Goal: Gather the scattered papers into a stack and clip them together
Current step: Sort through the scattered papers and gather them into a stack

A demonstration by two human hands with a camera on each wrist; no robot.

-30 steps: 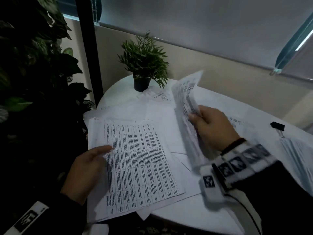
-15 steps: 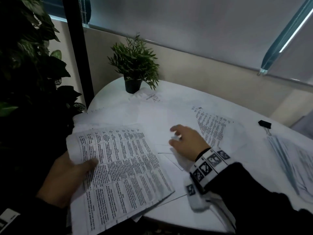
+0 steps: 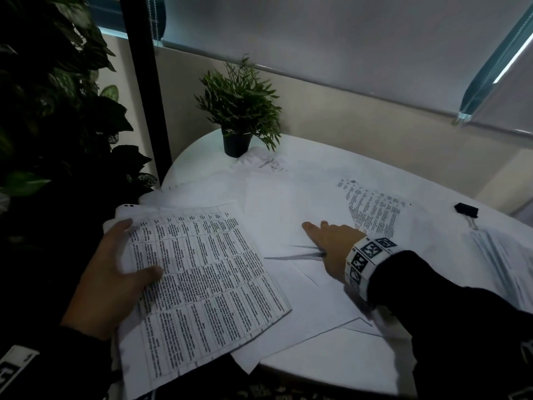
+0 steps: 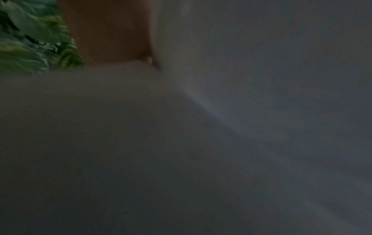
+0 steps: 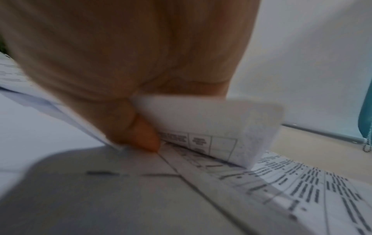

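My left hand (image 3: 138, 269) grips a stack of printed papers (image 3: 207, 278) at the table's left edge, thumb on top and fingers underneath. The left wrist view shows only a blurred finger (image 4: 108, 31) against pale paper. My right hand (image 3: 326, 241) lies on a blank white sheet (image 3: 277, 215) in the middle, fingers straight on top and thumb tucked under its lifted edge. In the right wrist view the thumb (image 5: 141, 135) sits under that sheet, beside a curled printed sheet (image 5: 221, 127). Another printed sheet (image 3: 372, 212) lies just beyond the hand. A black binder clip (image 3: 465, 210) rests at the far right.
On the round white table (image 3: 331, 362), a small potted plant (image 3: 238, 111) stands at the back with a sheet (image 3: 268, 164) at its base. More papers (image 3: 501, 261) lie at the right edge. A large leafy plant (image 3: 43, 111) crowds the left side.
The right hand put its raised sheet onto the stack in the left hand, then came down onto the loose papers. The left hand lifted the stack off the table edge.
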